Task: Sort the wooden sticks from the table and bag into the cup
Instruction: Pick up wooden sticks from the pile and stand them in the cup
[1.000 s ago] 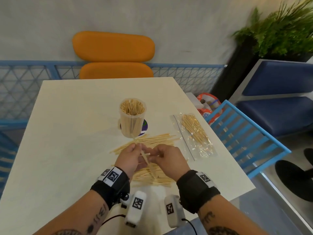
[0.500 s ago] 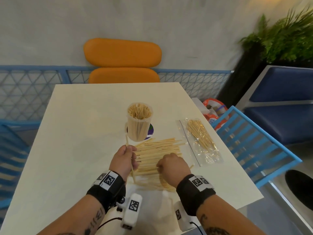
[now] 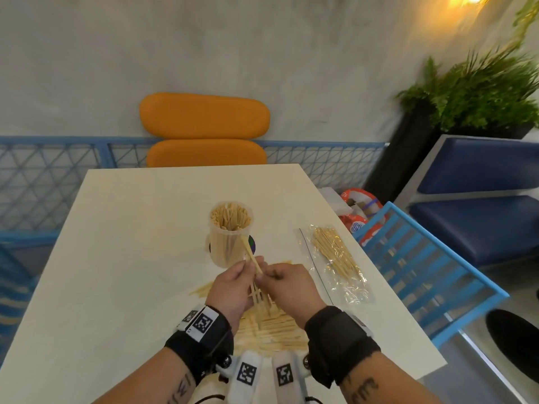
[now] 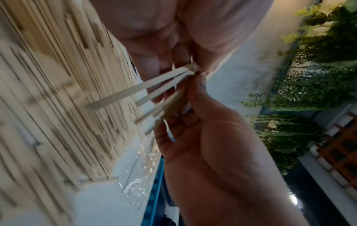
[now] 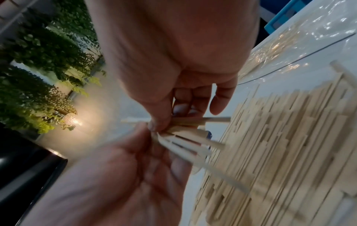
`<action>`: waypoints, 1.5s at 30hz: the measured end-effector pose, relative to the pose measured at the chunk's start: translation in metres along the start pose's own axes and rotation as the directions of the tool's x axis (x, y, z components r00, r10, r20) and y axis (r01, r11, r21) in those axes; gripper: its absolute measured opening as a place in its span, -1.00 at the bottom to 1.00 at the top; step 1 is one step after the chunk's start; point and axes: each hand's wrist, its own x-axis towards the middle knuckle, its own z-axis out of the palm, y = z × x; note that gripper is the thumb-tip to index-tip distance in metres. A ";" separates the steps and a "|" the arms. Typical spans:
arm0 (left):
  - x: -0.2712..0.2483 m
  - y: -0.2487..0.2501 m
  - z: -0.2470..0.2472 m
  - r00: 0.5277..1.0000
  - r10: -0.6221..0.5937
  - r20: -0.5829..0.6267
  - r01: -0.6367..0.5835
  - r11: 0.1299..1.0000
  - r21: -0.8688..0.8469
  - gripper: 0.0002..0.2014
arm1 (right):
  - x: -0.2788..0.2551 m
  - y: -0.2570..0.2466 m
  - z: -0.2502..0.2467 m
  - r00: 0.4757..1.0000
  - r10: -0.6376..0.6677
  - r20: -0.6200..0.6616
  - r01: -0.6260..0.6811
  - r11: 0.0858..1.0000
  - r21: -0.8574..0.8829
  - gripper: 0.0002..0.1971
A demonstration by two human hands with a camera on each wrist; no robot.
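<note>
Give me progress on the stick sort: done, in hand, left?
Done: the cup already stands packed with sticks. In hand: the left hand and the right hand pinch a small bundle of sticks together just in front of the cup. Left: a wide pile of sticks lies on the table, and the bag holds more.

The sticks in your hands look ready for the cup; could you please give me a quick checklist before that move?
1. Sticks held by both the left hand and the right hand: ok.
2. Stick ends aligned: not ok; they fan apart in the wrist views.
3. Cup upright, mouth unobstructed: ok.
4. Room left in the cup: cannot tell; it already looks well filled.
5. Loose pile on the table below the hands, to catch drops: ok.
6. Bag clear of the path: ok.
</note>
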 end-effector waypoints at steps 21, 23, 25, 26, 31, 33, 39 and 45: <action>-0.006 0.016 0.024 0.972 0.016 0.234 -0.081 0.960 0.269 -0.76 | 0.021 -0.032 -0.019 0.960 -0.278 -0.040 0.255 0.922 -0.290 -0.62; -0.004 0.018 0.026 0.974 -0.005 0.225 -0.052 0.968 0.246 -0.81 | 0.019 -0.029 -0.018 0.957 -0.289 0.007 0.278 0.912 -0.301 -0.65; -0.002 0.019 0.025 0.972 -0.001 0.237 -0.056 0.970 0.236 -0.82 | 0.018 -0.024 -0.020 0.958 -0.284 0.042 0.286 0.931 -0.225 -0.64; -0.001 0.021 0.023 0.969 0.017 0.246 -0.076 0.970 0.231 -0.82 | 0.018 -0.022 -0.021 0.958 -0.282 0.044 0.285 0.949 -0.133 -0.63; 0.014 0.041 0.018 0.954 0.268 0.131 -0.286 0.948 0.142 -0.78 | 0.019 -0.008 -0.023 0.989 -0.129 0.076 0.115 0.980 0.164 -0.57; 0.023 0.048 0.017 0.914 0.399 0.079 -0.406 0.907 0.112 -0.71 | 0.013 -0.007 -0.017 0.959 -0.042 0.282 -0.035 0.964 0.262 -0.63; 0.035 0.051 0.015 0.879 0.477 0.011 -0.476 0.874 0.094 -0.26 | 0.006 -0.008 0.000 0.889 -0.016 0.458 -0.156 0.929 0.335 -0.76; 0.041 0.050 0.012 0.869 0.493 -0.039 -0.481 0.861 0.164 -0.39 | 0.014 -0.003 0.003 0.876 0.016 0.482 -0.273 0.840 0.469 -0.75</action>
